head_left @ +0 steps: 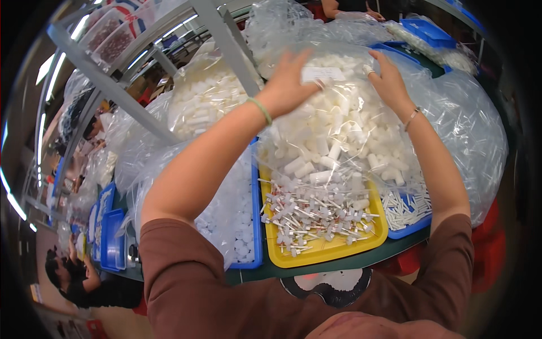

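Nearest, a yellow tray [307, 260] holds thin-stemmed, white-headed parts [316, 217]. Over its far end lies a clear plastic bag [353, 127] of white cylinders [305, 169]. Above the bag's farther part, the left hand [288, 85] is spread wide, blurred; the right hand [390, 83] is open, its contact with the plastic unclear. Beyond sits a blue tray [427, 33].
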`<state>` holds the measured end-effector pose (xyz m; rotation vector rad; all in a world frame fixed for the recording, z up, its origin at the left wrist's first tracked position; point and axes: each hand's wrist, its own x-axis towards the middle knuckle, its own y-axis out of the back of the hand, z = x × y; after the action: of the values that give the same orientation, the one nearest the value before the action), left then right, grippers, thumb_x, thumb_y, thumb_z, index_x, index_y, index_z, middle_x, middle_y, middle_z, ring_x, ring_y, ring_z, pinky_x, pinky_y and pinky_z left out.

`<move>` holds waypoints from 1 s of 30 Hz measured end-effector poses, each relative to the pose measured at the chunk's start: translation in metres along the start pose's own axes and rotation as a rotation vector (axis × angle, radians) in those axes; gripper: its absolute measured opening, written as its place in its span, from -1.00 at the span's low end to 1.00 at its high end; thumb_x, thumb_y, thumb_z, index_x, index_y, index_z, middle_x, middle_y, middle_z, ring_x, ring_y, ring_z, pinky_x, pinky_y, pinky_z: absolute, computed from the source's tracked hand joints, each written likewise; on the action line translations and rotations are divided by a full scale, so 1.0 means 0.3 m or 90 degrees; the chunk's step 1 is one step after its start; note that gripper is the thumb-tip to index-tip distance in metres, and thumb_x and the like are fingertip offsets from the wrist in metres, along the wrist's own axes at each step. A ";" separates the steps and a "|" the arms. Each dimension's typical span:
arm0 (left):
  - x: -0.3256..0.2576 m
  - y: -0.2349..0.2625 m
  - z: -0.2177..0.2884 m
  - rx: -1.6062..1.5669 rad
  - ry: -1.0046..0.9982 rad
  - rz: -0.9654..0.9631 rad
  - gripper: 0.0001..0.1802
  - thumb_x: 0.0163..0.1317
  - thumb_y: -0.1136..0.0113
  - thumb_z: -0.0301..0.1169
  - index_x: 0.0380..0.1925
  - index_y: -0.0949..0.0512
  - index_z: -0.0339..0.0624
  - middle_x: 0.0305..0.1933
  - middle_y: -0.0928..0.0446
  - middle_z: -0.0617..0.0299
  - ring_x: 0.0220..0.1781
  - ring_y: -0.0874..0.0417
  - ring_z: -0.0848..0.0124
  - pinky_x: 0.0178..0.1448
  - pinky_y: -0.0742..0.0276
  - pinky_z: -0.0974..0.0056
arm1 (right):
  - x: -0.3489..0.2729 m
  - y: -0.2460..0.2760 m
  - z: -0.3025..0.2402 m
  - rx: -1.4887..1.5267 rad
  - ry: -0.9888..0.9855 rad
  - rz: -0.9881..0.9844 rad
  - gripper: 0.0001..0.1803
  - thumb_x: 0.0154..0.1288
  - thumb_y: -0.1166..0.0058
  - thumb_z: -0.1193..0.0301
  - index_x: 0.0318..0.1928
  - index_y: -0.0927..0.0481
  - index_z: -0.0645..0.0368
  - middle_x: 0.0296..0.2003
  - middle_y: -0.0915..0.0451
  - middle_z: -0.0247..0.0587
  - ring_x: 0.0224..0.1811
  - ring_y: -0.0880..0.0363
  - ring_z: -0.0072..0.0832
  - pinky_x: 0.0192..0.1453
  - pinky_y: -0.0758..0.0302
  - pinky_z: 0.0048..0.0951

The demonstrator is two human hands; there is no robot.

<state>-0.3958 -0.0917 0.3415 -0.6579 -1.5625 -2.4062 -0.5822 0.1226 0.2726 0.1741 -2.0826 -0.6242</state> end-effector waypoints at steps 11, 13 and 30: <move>-0.356 0.070 0.171 0.152 -0.204 -0.308 -0.27 -0.04 -0.30 -0.60 0.23 -0.44 0.04 0.26 -0.44 -0.02 0.25 -0.49 0.05 0.31 -0.40 0.06 | -0.374 0.398 -0.524 0.159 0.250 -0.569 -0.21 -0.05 -0.35 0.38 0.25 -0.36 0.21 0.12 -0.47 0.04 0.19 -0.44 -0.08 0.31 -0.34 -0.17; -0.328 0.048 0.141 0.063 -0.164 -0.221 -0.49 0.04 -0.24 -0.62 0.06 -0.54 -0.04 0.07 -0.58 0.04 0.08 -0.61 0.11 0.21 -0.48 0.11 | -0.442 0.388 -0.540 0.079 0.261 -0.497 -0.13 -0.11 -0.35 0.44 0.30 -0.31 0.21 0.14 -0.46 0.09 0.21 -0.43 -0.03 0.33 -0.34 -0.13; -0.368 0.073 0.151 0.162 -0.124 0.002 -0.64 0.21 -0.14 -0.50 0.01 -0.62 0.07 0.40 -0.27 -0.04 0.44 -0.25 -0.03 0.50 -0.18 0.05 | -0.470 0.239 -0.332 -0.037 0.168 -0.005 -0.36 0.14 -0.09 0.61 0.29 -0.32 0.13 0.04 -0.56 0.01 0.12 -0.52 -0.06 0.22 -0.45 -0.23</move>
<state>-0.2782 -0.0681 0.3234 -0.8590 -1.8999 -2.1430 -0.4129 0.1979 0.2471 0.2187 -1.8087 -0.6309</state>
